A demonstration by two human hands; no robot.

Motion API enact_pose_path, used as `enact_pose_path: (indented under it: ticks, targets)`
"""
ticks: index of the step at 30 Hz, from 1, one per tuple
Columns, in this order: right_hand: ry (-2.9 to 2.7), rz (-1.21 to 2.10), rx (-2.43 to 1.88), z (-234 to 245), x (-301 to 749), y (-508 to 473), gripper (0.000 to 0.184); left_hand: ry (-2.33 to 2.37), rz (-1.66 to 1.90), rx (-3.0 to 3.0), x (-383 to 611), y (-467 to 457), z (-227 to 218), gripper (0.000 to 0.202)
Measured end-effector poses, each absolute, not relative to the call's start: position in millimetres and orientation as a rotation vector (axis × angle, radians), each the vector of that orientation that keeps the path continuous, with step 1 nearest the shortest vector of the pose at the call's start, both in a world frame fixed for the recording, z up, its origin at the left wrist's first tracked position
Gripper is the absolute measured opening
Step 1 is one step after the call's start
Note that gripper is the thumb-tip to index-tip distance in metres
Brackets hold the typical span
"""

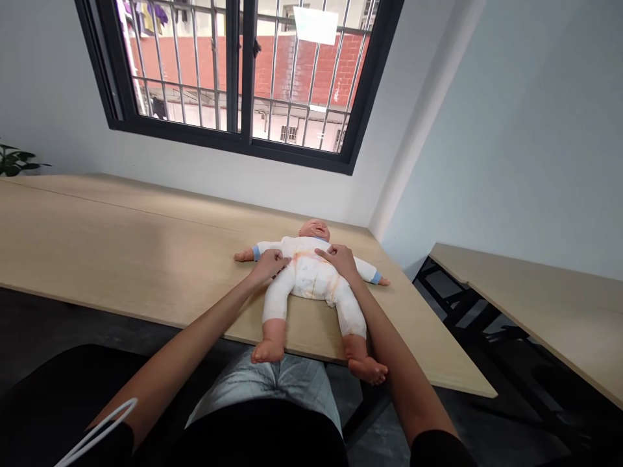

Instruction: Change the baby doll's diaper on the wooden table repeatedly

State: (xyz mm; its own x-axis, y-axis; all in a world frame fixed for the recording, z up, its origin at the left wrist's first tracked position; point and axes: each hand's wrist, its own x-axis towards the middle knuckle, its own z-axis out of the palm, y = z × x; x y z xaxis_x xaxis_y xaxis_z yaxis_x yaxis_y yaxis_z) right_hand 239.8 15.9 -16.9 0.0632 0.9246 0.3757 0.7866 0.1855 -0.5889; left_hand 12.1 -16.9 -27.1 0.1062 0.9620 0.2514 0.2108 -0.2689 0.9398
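A baby doll (311, 243) in a white long-sleeved top with blue cuffs lies on its back on the wooden table, its bare feet reaching past the near edge. Around its hips is a white diaper (311, 279) with orange edging at the waist. At the waist on the doll's left-of-view side, my left hand (271, 264) is closed in a pinch on the diaper's edge. My right hand (339, 258) grips the opposite side of the waist, its thumb lying over the front. The fingertips of both hands are partly hidden.
The table (121, 246) runs along the wall beneath a barred window (238, 71). Another table (545, 298) stands to the right across a gap. A dark chair (73, 389) is at lower left, and a plant (17, 161) shows at the far left. A white cable (104, 425) hangs near my left arm.
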Motion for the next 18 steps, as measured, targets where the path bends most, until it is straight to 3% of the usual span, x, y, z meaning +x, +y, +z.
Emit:
enact_pose_path:
  ticks: [5, 9, 13, 18]
  targets:
    - [-1.729, 0.101, -1.841, -17.2, 241.0, 7.8, 0.05, 1.138, 1.486, 2.174, 22.5, -51.0, 1.7, 0.014]
    - [-1.723, -0.017, -1.891, -18.5, 243.3, 3.3, 0.042, 0.601, 0.745, 2.981, 53.4, -78.1, 12.9, 0.047]
    - [-1.686, -0.001, -1.89, -27.5, 250.2, 0.5, 0.04, 0.718, 0.367, 3.209, 90.8, -76.3, -7.8, 0.071]
    - [-1.605, 0.172, -1.824, -40.8, 267.0, -0.8, 0.031, 0.969, 0.531, 3.387, 114.7, -74.1, -25.9, 0.052]
